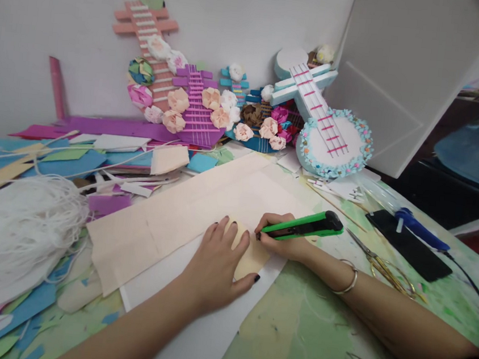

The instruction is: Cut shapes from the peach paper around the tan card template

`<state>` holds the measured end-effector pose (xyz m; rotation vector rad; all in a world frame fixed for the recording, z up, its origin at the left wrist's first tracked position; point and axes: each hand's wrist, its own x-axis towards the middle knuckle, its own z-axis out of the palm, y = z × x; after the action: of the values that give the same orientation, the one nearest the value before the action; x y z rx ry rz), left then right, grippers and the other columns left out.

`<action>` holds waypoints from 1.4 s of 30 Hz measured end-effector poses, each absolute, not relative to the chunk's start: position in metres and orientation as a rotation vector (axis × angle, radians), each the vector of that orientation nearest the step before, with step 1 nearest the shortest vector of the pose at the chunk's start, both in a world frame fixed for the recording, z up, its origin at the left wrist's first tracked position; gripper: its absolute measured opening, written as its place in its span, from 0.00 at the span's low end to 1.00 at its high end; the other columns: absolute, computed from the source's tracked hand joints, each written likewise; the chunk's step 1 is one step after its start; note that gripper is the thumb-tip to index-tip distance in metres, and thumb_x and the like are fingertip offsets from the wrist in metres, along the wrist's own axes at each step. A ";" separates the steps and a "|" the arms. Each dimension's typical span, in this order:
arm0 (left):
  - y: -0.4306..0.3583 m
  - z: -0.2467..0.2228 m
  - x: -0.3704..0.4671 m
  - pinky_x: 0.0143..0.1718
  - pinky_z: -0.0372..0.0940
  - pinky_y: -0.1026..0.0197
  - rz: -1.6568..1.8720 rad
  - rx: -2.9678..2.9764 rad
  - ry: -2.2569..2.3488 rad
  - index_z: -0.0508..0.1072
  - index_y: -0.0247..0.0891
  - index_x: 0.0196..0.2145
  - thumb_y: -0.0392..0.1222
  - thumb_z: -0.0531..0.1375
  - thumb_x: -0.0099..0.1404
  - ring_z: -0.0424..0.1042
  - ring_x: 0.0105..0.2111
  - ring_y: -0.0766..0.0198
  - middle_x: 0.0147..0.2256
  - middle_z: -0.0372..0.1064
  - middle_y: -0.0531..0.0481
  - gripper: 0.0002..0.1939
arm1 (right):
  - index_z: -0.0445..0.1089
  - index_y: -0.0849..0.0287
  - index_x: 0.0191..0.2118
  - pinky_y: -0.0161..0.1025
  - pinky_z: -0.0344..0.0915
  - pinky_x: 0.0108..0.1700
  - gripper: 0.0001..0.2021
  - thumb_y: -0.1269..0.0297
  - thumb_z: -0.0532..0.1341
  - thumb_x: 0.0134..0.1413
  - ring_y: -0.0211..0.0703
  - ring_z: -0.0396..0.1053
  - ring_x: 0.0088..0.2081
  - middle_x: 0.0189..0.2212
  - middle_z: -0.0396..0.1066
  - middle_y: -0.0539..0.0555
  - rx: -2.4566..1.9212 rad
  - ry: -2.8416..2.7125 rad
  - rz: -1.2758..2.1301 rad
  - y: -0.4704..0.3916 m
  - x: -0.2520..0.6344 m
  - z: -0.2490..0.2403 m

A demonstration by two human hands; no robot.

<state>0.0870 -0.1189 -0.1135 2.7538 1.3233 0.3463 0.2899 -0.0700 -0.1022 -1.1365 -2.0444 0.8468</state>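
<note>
My right hand (280, 238) grips a green and black utility knife (303, 226), its tip end pointing down and left toward a small yellowish piece of paper (252, 255). The blade itself is too small to make out. Fingers spread, my left hand (222, 258) lies flat on that yellowish piece, pressing beside the knife. Beneath it is a white sheet (193, 334), and a long cream paper strip (133, 248) stretches under and behind both hands.
Tangled white cord (15, 230) and coloured paper scraps (53, 160) cover the left side. Paper-craft instruments (333, 143) lean along the wall. Scissors (384, 266), a black phone (407, 246) and a blue glue gun (420, 228) lie to the right.
</note>
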 end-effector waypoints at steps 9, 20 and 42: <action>-0.118 -0.113 0.088 0.59 0.48 0.37 0.311 2.759 1.330 0.62 0.31 0.59 0.59 0.52 0.64 0.48 0.62 0.34 0.58 0.56 0.30 0.34 | 0.73 0.60 0.30 0.31 0.63 0.28 0.06 0.69 0.59 0.44 0.36 0.69 0.25 0.24 0.75 0.51 -1.218 -1.994 0.762 -0.070 0.285 -0.102; -0.118 -0.114 0.088 0.59 0.47 0.37 0.315 2.765 1.333 0.62 0.31 0.59 0.59 0.52 0.64 0.48 0.62 0.34 0.58 0.56 0.30 0.34 | 0.73 0.60 0.29 0.31 0.62 0.28 0.05 0.69 0.59 0.44 0.35 0.68 0.25 0.24 0.74 0.50 -1.259 -2.024 0.749 -0.070 0.283 -0.099; -0.118 -0.114 0.088 0.59 0.48 0.37 0.321 2.773 1.325 0.62 0.30 0.59 0.59 0.53 0.63 0.49 0.61 0.34 0.58 0.56 0.29 0.34 | 0.73 0.59 0.30 0.32 0.63 0.30 0.06 0.69 0.59 0.45 0.37 0.70 0.27 0.26 0.75 0.51 -1.272 -2.008 0.780 -0.070 0.282 -0.098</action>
<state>0.0878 -0.1177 -0.1136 2.7735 1.3249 0.3210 0.2819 -0.0702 -0.0975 -1.2719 -2.0082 0.7798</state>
